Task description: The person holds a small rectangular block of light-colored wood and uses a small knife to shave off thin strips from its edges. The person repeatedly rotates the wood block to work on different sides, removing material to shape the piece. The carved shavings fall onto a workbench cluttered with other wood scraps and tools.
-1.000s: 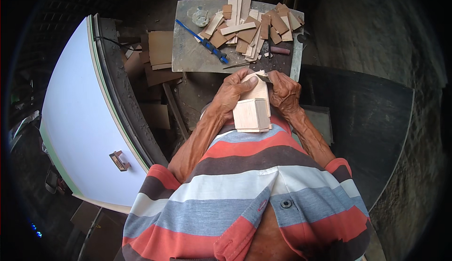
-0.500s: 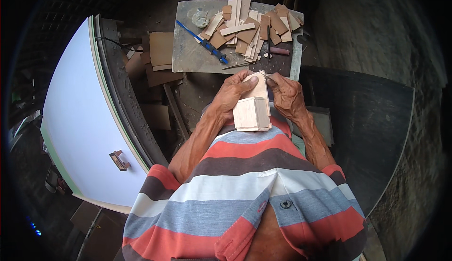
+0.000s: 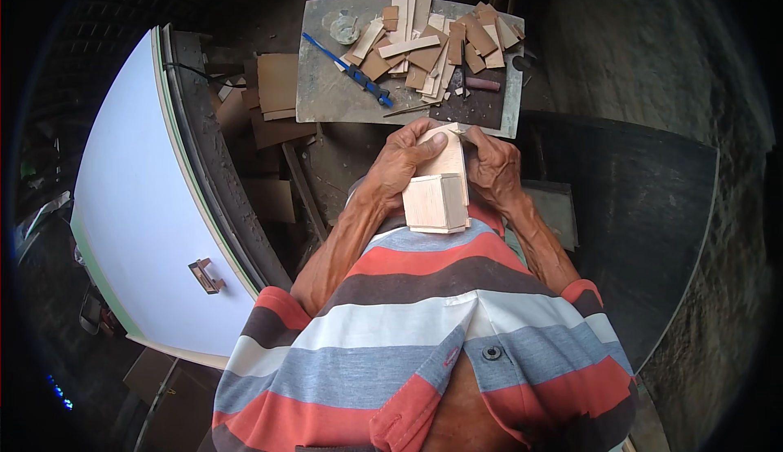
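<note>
In front of my chest is a small box-like piece made of pale thin wood (image 3: 432, 203), with a flat panel reaching up past its boxy lower part. My left hand (image 3: 395, 161) grips that panel from the left, thumb lying across its face. On the other side my right hand (image 3: 496, 167) is closed, its fingertips pinched at the panel's upper right edge. Something small and thin may be between them, but I cannot make it out. The lower end of the piece is close to my striped shirt (image 3: 408, 256).
Ahead stands a low board (image 3: 326, 97) bearing a heap of thin wood offcuts (image 3: 416, 48), a blue cutter knife (image 3: 367, 85), a clear dish (image 3: 344, 30) and a red-handled tool (image 3: 483, 83). A large white panel (image 3: 155, 199) leans at left; a dark board (image 3: 620, 216) lies right.
My right hand has shifted slightly left and down along the panel's edge. The wooden piece and my left hand have hardly moved.
</note>
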Demonstrator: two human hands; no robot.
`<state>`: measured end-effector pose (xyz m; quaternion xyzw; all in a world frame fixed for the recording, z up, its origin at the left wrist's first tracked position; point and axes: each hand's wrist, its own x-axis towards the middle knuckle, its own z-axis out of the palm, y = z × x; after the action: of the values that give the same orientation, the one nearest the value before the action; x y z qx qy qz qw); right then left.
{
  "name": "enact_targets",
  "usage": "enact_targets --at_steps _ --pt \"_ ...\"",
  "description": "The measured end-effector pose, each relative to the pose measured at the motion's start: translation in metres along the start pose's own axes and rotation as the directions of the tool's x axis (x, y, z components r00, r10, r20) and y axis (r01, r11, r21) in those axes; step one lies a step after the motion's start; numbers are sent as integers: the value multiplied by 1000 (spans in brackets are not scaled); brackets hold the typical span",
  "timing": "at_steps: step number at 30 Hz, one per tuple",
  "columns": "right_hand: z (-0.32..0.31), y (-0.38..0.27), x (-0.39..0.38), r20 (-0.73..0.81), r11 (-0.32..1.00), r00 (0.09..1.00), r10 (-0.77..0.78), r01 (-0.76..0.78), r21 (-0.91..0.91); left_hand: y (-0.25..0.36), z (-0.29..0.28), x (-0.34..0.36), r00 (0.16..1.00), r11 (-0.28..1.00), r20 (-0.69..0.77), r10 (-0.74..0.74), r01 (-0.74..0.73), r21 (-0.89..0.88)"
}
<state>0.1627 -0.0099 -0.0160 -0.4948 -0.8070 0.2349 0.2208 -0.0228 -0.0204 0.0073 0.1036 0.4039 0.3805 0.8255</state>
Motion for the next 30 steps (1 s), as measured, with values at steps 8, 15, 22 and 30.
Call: enact_targets --at_steps 8,15,22,30 --pt "-41 -13 19 136 645 918 372 -361 673 10 -9 10 999 996 17 50 -51 66" --pt "-23 -5 19 42 925 996 84 -93 369 9 -7 12 999 997 14 40 -41 64" --pt "-24 2 14 178 743 938 297 -344 574 9 -10 8 999 999 0 35 -35 28" --pt "-20 -8 22 193 814 961 197 -270 514 8 -9 7 996 994 90 -9 19 -105"
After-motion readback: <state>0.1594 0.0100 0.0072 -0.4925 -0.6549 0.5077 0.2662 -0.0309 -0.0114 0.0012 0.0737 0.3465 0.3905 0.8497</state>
